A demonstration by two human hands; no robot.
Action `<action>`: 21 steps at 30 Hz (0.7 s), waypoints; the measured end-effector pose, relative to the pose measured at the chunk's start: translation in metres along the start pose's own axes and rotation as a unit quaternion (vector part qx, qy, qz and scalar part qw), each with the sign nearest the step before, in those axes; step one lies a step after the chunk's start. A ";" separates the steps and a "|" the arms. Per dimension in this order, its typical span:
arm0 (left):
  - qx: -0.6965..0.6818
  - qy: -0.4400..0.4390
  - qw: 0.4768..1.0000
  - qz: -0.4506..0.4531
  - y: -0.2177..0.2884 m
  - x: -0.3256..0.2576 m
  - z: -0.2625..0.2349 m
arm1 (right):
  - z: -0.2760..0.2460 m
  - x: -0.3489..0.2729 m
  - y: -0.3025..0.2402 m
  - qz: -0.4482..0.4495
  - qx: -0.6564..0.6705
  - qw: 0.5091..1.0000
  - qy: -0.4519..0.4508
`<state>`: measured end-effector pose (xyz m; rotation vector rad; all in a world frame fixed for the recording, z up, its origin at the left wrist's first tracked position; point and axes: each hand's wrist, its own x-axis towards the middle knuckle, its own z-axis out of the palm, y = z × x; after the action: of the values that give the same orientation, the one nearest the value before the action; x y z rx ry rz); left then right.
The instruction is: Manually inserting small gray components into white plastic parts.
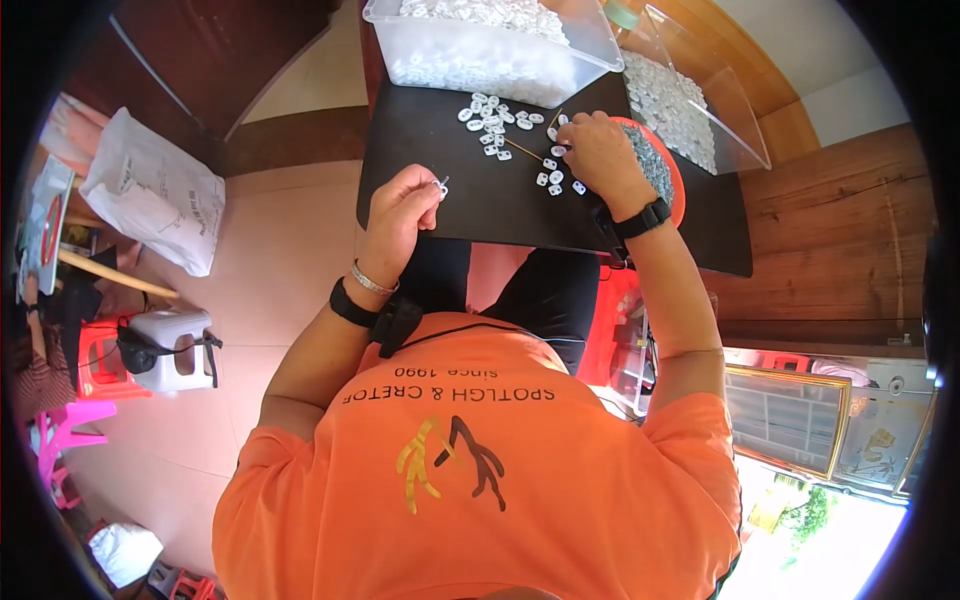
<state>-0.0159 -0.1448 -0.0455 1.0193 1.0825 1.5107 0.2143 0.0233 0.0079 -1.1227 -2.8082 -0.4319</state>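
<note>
My left hand (403,208) is raised over the table's front left edge, its thumb and fingers pinched on a small white plastic piece (442,188); a thin bit sticks up from it. Farther right, my right hand (606,160) reaches down with bent fingers among loose white plastic pieces (556,178), flat, with holes in them. Its fingertips are partly hidden, so what they hold does not show. Just beside that hand is an orange-red bowl (680,195) of small grey metal bits. More white pieces (490,122) lie in a loose group between the hands.
A clear plastic bin (480,80) full of white pieces stands at the back of the dark table (420,130). A transparent tray (735,130) of white pieces is at the back right. A thin brown stick (525,149) lies among the pieces. Stools (170,350) stand on the floor at left.
</note>
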 end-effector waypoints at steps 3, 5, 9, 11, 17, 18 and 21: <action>-0.004 -0.001 1.000 0.004 -0.003 0.000 0.000 | 0.001 0.000 -0.002 -0.015 0.019 1.000 -0.002; -0.009 -0.004 1.000 0.009 -0.005 0.001 -0.001 | 0.001 0.002 -0.004 -0.019 0.021 1.000 -0.009; 0.004 0.000 1.000 0.011 -0.004 0.002 0.000 | 0.009 0.006 -0.001 -0.016 0.036 0.999 0.007; 0.010 -0.002 1.000 0.013 -0.004 0.004 -0.001 | 0.011 0.009 0.000 -0.004 0.039 0.999 0.013; -0.011 0.034 0.999 -0.003 0.003 0.003 0.001 | -0.028 -0.004 -0.010 0.077 0.328 0.935 0.107; -0.005 0.030 1.000 -0.002 0.006 0.002 0.003 | -0.036 -0.009 -0.015 0.081 0.331 0.933 0.113; -0.005 0.035 0.999 0.003 0.018 0.000 0.014 | -0.053 -0.026 -0.036 0.148 0.717 0.672 0.109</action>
<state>-0.0066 -0.1453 -0.0248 0.9692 1.1201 1.5655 0.2075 -0.0341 0.0460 -0.8460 -1.6574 1.3331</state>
